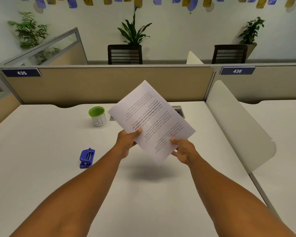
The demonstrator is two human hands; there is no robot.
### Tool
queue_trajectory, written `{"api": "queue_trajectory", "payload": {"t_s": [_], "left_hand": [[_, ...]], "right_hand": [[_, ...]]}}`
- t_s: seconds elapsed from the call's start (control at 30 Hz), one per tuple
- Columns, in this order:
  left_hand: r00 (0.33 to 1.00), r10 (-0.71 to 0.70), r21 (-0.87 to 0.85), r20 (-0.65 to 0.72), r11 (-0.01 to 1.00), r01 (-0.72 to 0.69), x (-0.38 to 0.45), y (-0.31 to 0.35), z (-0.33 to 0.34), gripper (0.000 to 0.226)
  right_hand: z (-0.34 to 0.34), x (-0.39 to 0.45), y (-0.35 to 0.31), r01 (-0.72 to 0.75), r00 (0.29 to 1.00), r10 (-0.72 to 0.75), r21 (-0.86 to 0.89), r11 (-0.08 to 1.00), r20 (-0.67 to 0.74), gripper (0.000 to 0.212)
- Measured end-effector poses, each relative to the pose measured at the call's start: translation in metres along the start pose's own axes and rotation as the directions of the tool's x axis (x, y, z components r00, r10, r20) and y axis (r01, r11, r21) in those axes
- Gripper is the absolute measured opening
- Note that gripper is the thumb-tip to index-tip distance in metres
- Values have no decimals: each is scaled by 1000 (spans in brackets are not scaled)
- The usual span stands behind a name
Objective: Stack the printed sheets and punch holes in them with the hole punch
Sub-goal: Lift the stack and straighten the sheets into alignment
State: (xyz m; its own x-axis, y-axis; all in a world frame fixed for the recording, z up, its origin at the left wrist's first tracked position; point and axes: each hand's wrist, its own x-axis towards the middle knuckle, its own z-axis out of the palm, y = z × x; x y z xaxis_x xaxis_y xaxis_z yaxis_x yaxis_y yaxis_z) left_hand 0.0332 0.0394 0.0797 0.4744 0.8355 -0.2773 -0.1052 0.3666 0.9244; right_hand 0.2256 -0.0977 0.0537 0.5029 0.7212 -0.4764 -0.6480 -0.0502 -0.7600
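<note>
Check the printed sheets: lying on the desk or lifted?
Lifted. The printed sheets are held tilted above the desk by the left hand and right hand, casting a shadow below.

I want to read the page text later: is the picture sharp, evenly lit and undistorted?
Head view: print on the white printed sheets is upside down and too soft to read; their blurred shadow falls on the white desk; the partition's edges bow from wide-angle distortion; the blue hole punch looks sharp.
</note>
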Motion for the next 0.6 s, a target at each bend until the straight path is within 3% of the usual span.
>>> {"api": "queue_trajectory", "payload": {"t_s": [0.1, 0.27, 0.43, 0.6], "left_hand": [[1000, 14, 51, -11, 999, -13, 1, 6, 2, 25], [996, 94, 221, -9, 971, -90, 5, 14, -2, 31], [984, 179, 404, 0, 900, -164, 5, 20, -4, 31], [969, 247, 513, 27, 828, -226, 1, 18, -1, 31]], "right_hand": [[-1, 0, 1, -19, 999, 15, -75, 997, -51, 44], [-8, -1, -5, 78, 985, -87, -63, 995, -152, 36], [-3, -8, -12, 239, 950, -296, -381, 893, -98, 26], [5, -9, -10, 275, 928, -367, -554, 786, -59, 18]]}}
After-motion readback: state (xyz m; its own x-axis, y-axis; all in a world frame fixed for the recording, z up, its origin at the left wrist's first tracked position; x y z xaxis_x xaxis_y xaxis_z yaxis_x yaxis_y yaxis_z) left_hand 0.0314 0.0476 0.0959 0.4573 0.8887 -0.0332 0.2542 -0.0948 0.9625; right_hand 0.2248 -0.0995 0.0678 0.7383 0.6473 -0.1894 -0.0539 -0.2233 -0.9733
